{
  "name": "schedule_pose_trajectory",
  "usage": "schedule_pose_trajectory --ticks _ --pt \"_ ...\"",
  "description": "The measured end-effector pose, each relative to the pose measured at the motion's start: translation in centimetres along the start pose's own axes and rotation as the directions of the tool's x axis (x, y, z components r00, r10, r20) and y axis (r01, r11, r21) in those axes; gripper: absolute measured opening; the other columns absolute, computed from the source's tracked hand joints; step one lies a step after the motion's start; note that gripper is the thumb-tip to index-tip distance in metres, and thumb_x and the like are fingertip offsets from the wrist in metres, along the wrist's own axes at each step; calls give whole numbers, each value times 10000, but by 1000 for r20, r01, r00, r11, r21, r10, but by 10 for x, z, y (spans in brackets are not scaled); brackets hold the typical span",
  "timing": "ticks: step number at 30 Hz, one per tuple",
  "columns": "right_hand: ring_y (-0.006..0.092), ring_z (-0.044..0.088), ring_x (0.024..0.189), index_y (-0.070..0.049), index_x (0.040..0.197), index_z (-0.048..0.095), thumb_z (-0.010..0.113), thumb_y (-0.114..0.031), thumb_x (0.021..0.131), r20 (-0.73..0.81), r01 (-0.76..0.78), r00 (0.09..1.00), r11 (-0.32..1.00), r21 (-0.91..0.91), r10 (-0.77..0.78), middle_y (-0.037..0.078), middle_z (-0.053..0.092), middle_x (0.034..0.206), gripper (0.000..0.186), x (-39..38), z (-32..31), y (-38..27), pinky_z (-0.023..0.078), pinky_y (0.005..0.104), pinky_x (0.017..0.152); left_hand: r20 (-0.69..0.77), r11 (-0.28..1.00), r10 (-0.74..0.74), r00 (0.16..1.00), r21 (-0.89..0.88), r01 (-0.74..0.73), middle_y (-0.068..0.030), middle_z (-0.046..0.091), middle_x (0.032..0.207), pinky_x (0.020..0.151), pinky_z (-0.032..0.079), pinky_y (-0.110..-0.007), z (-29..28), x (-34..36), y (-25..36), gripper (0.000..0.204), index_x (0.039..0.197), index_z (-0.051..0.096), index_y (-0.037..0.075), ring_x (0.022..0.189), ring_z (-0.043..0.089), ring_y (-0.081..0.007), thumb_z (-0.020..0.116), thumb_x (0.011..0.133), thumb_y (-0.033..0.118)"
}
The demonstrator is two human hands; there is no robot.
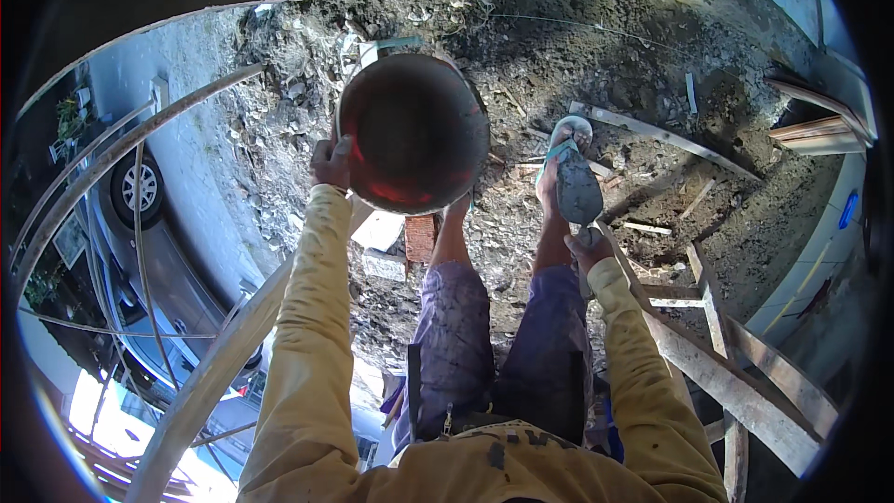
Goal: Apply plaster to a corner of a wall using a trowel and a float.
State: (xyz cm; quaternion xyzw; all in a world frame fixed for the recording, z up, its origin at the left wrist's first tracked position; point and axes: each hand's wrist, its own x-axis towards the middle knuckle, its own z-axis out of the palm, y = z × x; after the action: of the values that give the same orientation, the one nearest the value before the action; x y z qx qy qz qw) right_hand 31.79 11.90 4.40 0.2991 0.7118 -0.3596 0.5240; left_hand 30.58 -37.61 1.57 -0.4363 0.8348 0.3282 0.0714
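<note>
My left hand is closed on the rim of a round, deep bucket, dark inside with reddish patches low on its wall. The bucket is tipped so its mouth faces up toward me; its inside is too dark to tell what is in it. In my right hand, closed round the handle, is a mason's trowel with a grey, mortar-smeared blade pointing away from me. The blade overlaps my sandalled right foot in the view, and the bucket hides most of my left foot.
Rubble and loose stones cover the ground. A red brick and white blocks lie by my left leg. A wooden plank lies ahead right. A wooden ladder-like frame stands at right, a timber beam at left. A parked car is beyond.
</note>
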Motion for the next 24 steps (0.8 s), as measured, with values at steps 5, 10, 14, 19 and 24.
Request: schedule_pose_trajectory --ticks 5,10,14,19,24 --pt "134 493 441 -69 862 511 726 -274 802 -63 -23 998 999 -28 22 20 498 592 304 7 -70 47 430 313 409 -223 991 33 974 -121 -61 -21 460 607 552 381 -305 -53 -25 40 429 655 497 54 579 390 -123 705 833 384" --pt "284 639 744 15 1023 600 716 -358 784 -139 -97 989 932 -349 51 157 648 813 458 46 -103 126 513 389 651 -327 886 366 871 409 -218 -119 532 681 595 429 -422 70 -69 61 299 761 540 46 628 527 -300 718 806 282" --pt "203 607 574 5 1016 573 713 -345 789 -31 -225 974 974 -19 225 134 632 798 440 39 -74 80 501 334 503 -107 854 116 987 518 -44 -152 617 985 774 466 -481 159 -51 18 251 933 566 76 938 588 -373 669 811 269" --pt "191 600 577 1 1006 562 722 -332 783 -29 -164 986 986 10 164 126 623 801 431 33 -95 63 501 327 520 86 875 10 996 482 -51 -163 613 1059 799 477 -492 221 -45 53 246 1019 563 101 972 595 -379 623 838 256" --pt "231 617 832 52 1105 493 730 -350 760 -110 -51 993 992 -114 39 161 632 903 581 50 -96 24 496 367 757 -31 850 269 963 478 -222 -148 609 932 762 461 -493 171 -22 49 206 938 560 95 875 589 -382 645 795 215"
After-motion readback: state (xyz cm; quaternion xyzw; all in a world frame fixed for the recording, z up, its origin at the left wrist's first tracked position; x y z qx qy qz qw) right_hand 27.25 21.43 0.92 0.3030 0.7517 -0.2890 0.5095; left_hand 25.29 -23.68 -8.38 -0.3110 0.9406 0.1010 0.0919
